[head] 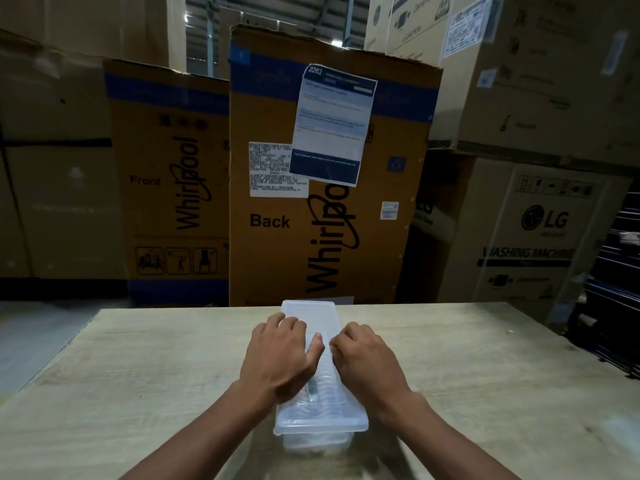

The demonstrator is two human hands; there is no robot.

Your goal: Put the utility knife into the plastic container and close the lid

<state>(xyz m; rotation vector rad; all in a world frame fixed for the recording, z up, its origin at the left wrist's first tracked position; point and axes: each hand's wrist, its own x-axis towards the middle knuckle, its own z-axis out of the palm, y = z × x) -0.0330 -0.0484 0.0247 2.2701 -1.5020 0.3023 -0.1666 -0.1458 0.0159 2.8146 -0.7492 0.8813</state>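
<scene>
Both hands rest on top of the plastic container (320,415), which lies lengthwise on the table (138,375), its long axis running away from me. I see the left hand (282,355) flat on the lid (311,315), fingers spread and extended, palm down over the lid's left half; it grips nothing. I see the right hand (367,355) on the lid's right edge with its fingers curled downward; I cannot tell whether they clasp the rim or merely press on it.

The lid sits on the container body and covers it from end to end. At the near end the lid's rim overhangs the translucent body. Whether the lid is fully latched cannot be determined from this view.

A dark elongated shape (313,389) shows through the translucent lid between the two wrists, inside the container. It is consistent with the utility knife, but the plastic blurs it too much for me to confirm.

Behind the table stand large cardboard cartons: a Whirlpool carton marked "Back" (270,220) with a printed sheet (332,123) stuck to it, a second Whirlpool carton marked "Front" (145,180) to its left, and an LG washing machine carton (543,220) to the right.
</scene>
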